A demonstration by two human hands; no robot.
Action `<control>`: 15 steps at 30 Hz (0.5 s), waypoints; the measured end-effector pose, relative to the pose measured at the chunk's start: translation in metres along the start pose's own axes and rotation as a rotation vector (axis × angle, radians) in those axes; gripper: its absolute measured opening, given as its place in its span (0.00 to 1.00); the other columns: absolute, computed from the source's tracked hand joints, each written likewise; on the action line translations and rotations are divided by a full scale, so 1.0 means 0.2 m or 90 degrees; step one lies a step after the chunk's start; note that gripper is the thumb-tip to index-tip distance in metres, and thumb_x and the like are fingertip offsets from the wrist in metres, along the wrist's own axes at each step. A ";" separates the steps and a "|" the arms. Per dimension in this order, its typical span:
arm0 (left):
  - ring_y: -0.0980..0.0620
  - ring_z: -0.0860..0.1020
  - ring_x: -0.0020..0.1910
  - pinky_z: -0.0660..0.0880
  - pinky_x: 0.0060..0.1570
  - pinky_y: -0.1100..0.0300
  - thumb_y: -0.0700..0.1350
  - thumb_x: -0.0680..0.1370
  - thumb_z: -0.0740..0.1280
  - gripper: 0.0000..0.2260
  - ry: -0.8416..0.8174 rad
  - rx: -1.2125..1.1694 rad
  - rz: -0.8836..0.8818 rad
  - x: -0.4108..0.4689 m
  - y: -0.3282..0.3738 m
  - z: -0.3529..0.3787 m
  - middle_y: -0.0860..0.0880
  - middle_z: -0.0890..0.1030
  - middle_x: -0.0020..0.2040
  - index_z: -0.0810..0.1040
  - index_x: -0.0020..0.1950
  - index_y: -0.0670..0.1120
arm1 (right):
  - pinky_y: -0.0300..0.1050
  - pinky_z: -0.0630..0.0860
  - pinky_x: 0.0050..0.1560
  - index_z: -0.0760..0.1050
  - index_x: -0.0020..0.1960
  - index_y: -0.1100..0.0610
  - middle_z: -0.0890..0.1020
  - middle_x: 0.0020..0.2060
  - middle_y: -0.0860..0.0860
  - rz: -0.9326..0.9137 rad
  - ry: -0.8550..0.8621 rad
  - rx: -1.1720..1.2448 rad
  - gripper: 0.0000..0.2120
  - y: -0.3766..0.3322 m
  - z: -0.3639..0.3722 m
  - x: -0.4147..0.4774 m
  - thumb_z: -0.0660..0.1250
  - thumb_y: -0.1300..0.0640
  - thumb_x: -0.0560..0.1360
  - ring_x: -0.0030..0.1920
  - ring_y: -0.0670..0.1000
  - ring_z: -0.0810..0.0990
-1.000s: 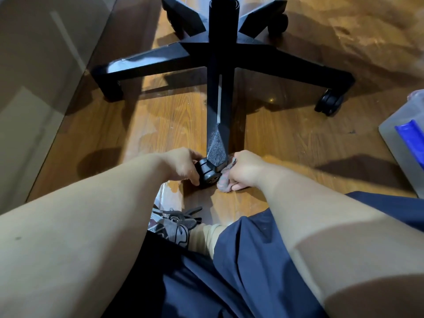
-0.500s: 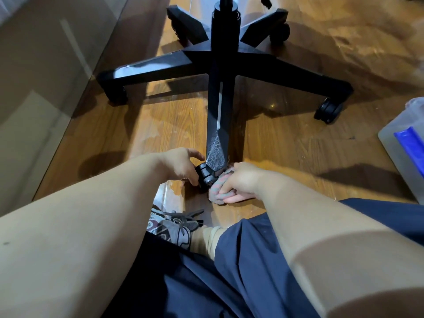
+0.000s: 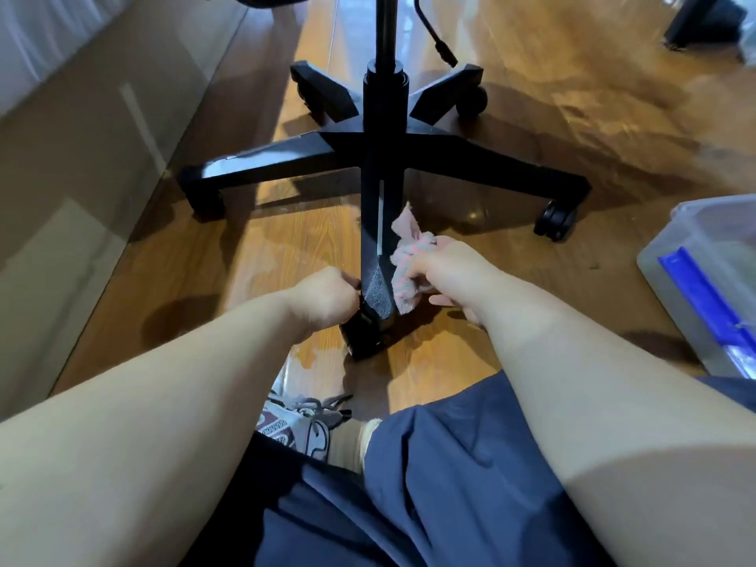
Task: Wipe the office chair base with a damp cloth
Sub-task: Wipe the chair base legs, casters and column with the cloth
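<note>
A black five-legged office chair base (image 3: 470,163) stands on the wooden floor, its nearest leg (image 3: 378,243) pointing at me. My left hand (image 3: 323,298) grips the left side of that leg's tip, just above its caster (image 3: 364,339). My right hand (image 3: 444,268) holds a bunched pink and grey cloth (image 3: 407,259) against the right side of the same leg. One corner of the cloth sticks up loose.
A translucent plastic tub (image 3: 703,288) with a blue item inside sits on the floor at the right. A pale wall or panel (image 3: 82,157) runs along the left. My shoe (image 3: 302,423) and dark blue trousers (image 3: 429,484) lie below the hands.
My right hand has lifted the cloth from the caster at the leg's tip up onto the leg's right side. The view has tilted upward, showing more of the chair column.
</note>
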State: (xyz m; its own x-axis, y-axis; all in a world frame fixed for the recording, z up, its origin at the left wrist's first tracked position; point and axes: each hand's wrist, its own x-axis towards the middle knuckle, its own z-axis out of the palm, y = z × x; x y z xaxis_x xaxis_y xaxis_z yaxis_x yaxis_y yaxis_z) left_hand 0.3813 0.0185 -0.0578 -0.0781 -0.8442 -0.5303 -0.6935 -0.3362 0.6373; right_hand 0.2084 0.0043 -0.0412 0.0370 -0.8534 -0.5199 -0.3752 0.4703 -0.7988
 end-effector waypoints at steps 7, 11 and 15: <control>0.46 0.76 0.63 0.72 0.61 0.58 0.31 0.74 0.56 0.28 -0.090 0.169 0.076 0.06 0.04 0.01 0.43 0.78 0.63 0.68 0.74 0.44 | 0.41 0.74 0.42 0.69 0.61 0.53 0.76 0.55 0.55 -0.110 0.322 -0.117 0.19 -0.14 0.07 0.23 0.55 0.48 0.74 0.52 0.58 0.75; 0.52 0.78 0.58 0.75 0.56 0.63 0.34 0.75 0.59 0.23 -0.114 0.191 0.130 0.19 0.11 -0.07 0.48 0.79 0.61 0.75 0.69 0.47 | 0.51 0.65 0.50 0.62 0.69 0.47 0.69 0.62 0.54 -0.115 0.328 -0.246 0.26 -0.24 0.09 0.38 0.57 0.41 0.73 0.60 0.60 0.66; 0.55 0.79 0.45 0.72 0.39 0.65 0.42 0.77 0.63 0.09 0.200 0.178 0.199 0.41 0.11 -0.33 0.54 0.81 0.46 0.81 0.47 0.53 | 0.63 0.68 0.59 0.66 0.66 0.50 0.66 0.62 0.55 -0.114 0.335 -0.394 0.24 -0.26 0.17 0.49 0.56 0.39 0.75 0.59 0.62 0.66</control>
State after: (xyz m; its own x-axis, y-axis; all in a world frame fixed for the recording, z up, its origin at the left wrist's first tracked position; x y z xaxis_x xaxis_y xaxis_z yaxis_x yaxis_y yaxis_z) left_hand 0.4070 -0.0856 -0.0488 -0.1234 -0.9853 -0.1180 -0.8397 0.0403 0.5416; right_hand 0.2630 -0.0958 -0.0618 -0.2359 -0.9694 -0.0686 -0.8523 0.2403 -0.4645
